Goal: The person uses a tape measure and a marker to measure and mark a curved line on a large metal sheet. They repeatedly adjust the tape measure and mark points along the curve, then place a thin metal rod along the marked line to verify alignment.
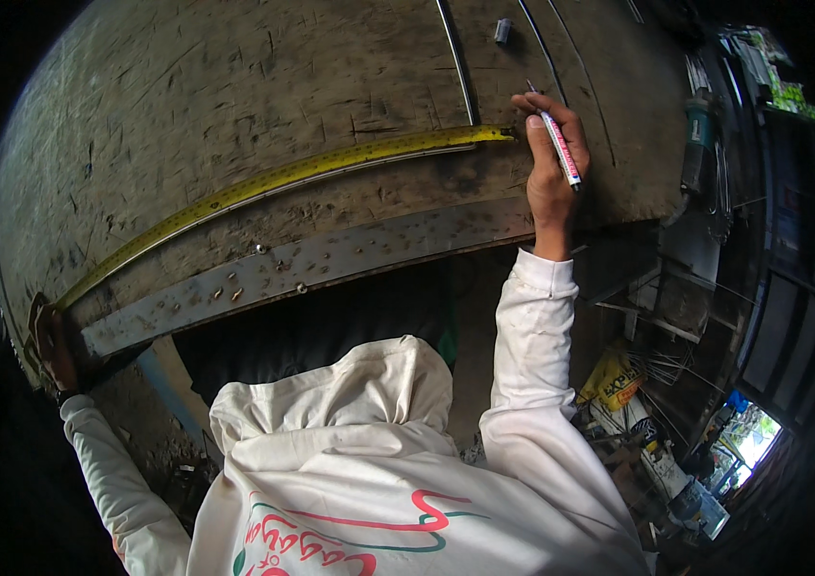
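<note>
Under dim light, a brown worktable (263,106), scored all over with short cuts and scratches, edged on the near side by one flat metal strip (359,252) with rust spots. Around it a cluttered, shadowy room: to the right, one teal-bodied tool (698,134) beside the table, one yellow sack (612,376), a loose bundle of wires (667,370), one clear plastic container (701,509), plus two patches of daylight at upper and lower right.

Across the table, one yellow tape measure blade (282,165), bowed by the lens, with one slim metal rod (330,173) along its near side. Above, one bright rod (455,58) running down to the tape, then two darker, thinner lengths (544,53) to the right. One small pale cylinder (502,31) between them.

Two hands in white sleeves. In the right hand (551,168), one white marker (561,149) — gripped, just beside the blade's right end. At the blade's left end, the left hand (59,353), in shadow — cannot tell whether clenched or loose.
</note>
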Available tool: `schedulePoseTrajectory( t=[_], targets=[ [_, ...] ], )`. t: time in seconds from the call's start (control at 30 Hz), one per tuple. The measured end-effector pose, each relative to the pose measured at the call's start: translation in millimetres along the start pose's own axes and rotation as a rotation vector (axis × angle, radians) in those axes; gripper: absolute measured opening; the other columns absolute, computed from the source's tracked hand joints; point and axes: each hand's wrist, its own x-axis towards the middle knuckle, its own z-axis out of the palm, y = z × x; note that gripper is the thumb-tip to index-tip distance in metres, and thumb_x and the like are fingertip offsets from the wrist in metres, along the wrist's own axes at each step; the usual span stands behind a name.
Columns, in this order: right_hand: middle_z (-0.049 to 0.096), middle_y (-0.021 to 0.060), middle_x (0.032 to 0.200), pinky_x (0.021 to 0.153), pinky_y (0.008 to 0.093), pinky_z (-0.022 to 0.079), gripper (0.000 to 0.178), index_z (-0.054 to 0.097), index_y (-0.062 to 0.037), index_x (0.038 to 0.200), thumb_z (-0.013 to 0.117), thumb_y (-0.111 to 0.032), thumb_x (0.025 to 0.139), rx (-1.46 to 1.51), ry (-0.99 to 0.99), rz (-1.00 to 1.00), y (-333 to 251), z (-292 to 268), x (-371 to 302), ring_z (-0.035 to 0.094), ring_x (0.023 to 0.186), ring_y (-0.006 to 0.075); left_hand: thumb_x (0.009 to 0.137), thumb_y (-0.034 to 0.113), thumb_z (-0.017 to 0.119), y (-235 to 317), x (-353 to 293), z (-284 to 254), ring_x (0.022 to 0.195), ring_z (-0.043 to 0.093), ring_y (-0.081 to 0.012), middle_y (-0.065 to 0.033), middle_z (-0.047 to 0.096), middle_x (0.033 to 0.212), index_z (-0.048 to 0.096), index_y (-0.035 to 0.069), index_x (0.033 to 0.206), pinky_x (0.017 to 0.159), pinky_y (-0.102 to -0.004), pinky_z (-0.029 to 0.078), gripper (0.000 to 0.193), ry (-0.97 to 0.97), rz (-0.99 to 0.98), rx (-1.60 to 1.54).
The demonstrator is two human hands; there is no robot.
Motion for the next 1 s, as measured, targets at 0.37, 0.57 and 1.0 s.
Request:
schedulePoseTrajectory(
  t=[0.37,0.57,1.0],
  targets=[
    [0.074,0.0119,0.124,0.104,0.0331,0.053,0.025,0.067,-0.0011,0.130,0.060,-0.012,0.108,0.023,-0.005,0.012,-6,3,0,0.069,0.117,0.0197,0.104,0.006,0.065,-10,-4,6,0.140,0.055,-0.0296,-0.0150,0.057,0.153,0.068,0.003,0.126,0.117,-0.0380,0.042,0.023,0.037,-0.065,-0.101],
    [0.075,0.0095,0.118,0.100,0.0310,0.054,0.025,0.069,-0.0033,0.127,0.066,-0.011,0.103,-0.065,-0.032,0.001,-3,1,-1,0.070,0.111,0.0177,0.103,0.007,0.066,-12,-4,8,0.140,0.055,-0.0289,-0.0143,0.056,0.154,0.067,0.004,0.129,0.116,-0.0379,0.043,0.026,0.043,-0.042,-0.120],
    [0.075,0.0041,0.105,0.088,0.0268,0.055,0.022,0.073,-0.0048,0.121,0.068,-0.009,0.100,-0.083,-0.033,0.029,-6,2,-2,0.068,0.096,0.0112,0.104,0.011,0.066,-4,-2,6,0.139,0.056,-0.0304,-0.0158,0.058,0.152,0.068,0.003,0.125,0.118,-0.0391,0.041,0.023,0.026,-0.062,-0.024]
  ],
)
